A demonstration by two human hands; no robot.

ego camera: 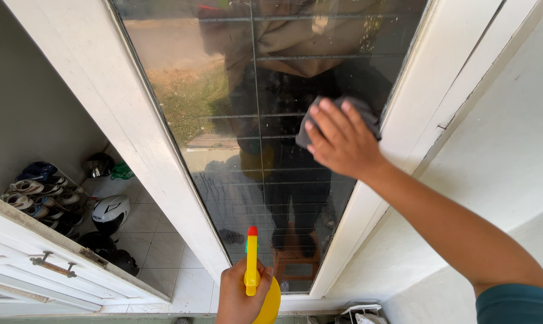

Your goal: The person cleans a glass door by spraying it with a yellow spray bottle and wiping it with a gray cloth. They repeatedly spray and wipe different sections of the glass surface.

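The right hand lies flat against the glass pane, fingers extended and slightly spread, palm pressing a dark grey cloth to the surface. The cloth shows above and beside the fingertips, at 1 o'clock from the frame centre, close to the pane's right-hand white frame. The hand does not clench the cloth; it pins it under the open palm and fingers.

The left hand is closed around the neck of a yellow spray bottle, at 6 o'clock, near the lower edge of the view. The bottle's yellow trigger head points up toward the glass and ends in a red nozzle. The thumb wraps the bottle neck; whether a finger rests on the trigger cannot be told.

The pane shows wet streaks in its lower half and a reflection of the person. At 8 o'clock, past the open white door, shoes sit on a rack, with a white helmet on the tiled floor beside them.
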